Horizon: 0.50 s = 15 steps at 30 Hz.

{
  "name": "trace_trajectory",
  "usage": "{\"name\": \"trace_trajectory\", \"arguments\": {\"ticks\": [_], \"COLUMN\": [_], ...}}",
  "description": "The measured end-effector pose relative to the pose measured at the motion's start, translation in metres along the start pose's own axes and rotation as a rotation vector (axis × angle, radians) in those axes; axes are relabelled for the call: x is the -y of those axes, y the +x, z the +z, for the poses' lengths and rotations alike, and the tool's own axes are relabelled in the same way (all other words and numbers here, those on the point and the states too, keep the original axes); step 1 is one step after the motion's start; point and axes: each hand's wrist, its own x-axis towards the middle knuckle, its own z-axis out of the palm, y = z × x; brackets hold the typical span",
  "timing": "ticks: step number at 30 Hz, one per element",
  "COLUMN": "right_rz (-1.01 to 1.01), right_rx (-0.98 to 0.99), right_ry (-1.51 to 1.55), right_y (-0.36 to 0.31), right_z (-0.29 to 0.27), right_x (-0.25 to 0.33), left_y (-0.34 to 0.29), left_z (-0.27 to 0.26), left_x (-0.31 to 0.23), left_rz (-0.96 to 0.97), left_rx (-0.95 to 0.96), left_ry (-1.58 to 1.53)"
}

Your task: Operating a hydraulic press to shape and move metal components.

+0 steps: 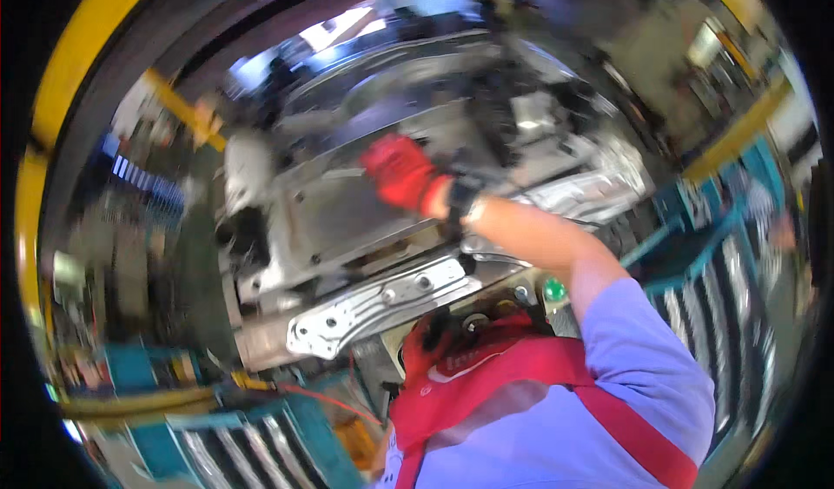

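My right hand (401,175), in a red glove with a dark band at the wrist, reaches out over a wide grey sheet-metal panel (334,215). Its fingers look curled into a compact fist. Blur hides whether anything is in them, and I cannot tell if the glove touches the panel. On the near side of the panel lies a pale stamped metal bracket (382,302) with several holes. My left hand is out of view; only a bit of the left arm shows at the lower edge beside my red apron (495,367).
A green button (553,290) sits on a box close to my body. Teal racks with long metal strips stand at the lower left (252,446) and right (721,307). Yellow frame posts (65,63) rise at the sides. An orange-red cable (326,398) runs at the lower left.
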Motion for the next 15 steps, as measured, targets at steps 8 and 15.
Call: {"name": "trace_trajectory", "arguments": {"ticks": [8,15], "right_rz": [-0.046,0.722], "right_rx": [-0.021,-0.450], "right_ry": [-0.255,-0.065], "right_y": [-0.097,-0.218], "right_z": [-0.147,-0.315], "right_x": [0.107,0.034], "left_y": [0.012,0.020], "left_z": [0.023,0.066], "left_x": [-0.012,-0.030], "left_rz": [0.077,-0.135], "left_rx": [0.303,0.284], "left_ry": [0.279,0.226]}}
